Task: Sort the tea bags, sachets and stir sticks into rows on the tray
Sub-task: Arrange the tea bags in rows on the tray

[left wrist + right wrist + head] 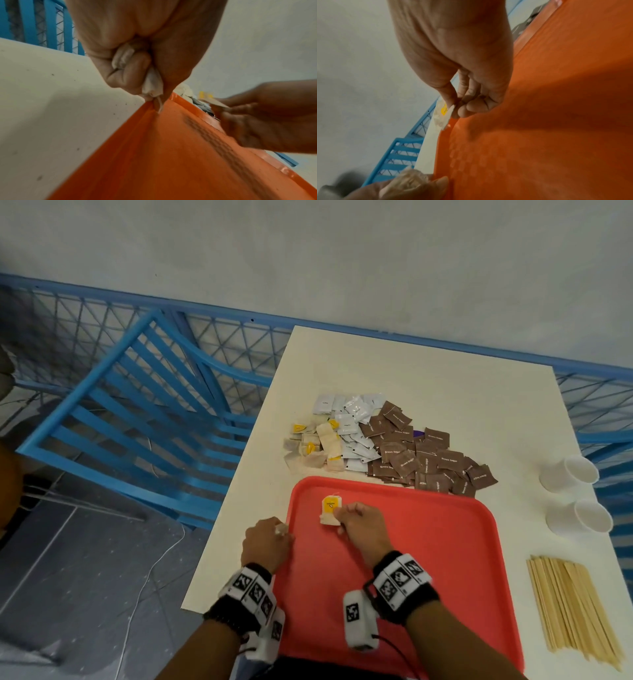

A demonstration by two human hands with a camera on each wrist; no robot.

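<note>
Red plastic tray [428, 559] on a white table [428, 378], taken as the landmark for all entries.

Right hand [359, 525]: over the tray's far left part, thumb and fingers pinching a tea bag [330, 511] with a yellow tag. In the right wrist view the bag hangs from the pinch with its lower edge close to the tray floor; contact cannot be told.

Left hand [267, 542]: at the tray's left rim, fingers curled tight round a second tea bag [152, 82], crumpled in the fist. A bit of its string dangles onto the rim in the left wrist view.

Loose tea bags [315, 446]: heaped on the table beyond the tray's far left corner.

White sachets [352, 422]: heaped beyond the tray's far edge, just right of the loose tea bags and touching them.

Brown sachets [421, 457]: printed "Brown sugar", heaped beyond the tray's far edge, right of the white ones, the nearest overlapping the rim.

Wooden stir sticks [572, 607]: a bundle lying flat on the table right of the tray, apart from it.

Two white paper cups [568, 474]: lying on their sides right of the tray's far right corner.

Blue chair [137, 412]: left of the table, with blue mesh fencing [222, 333] behind.
</note>
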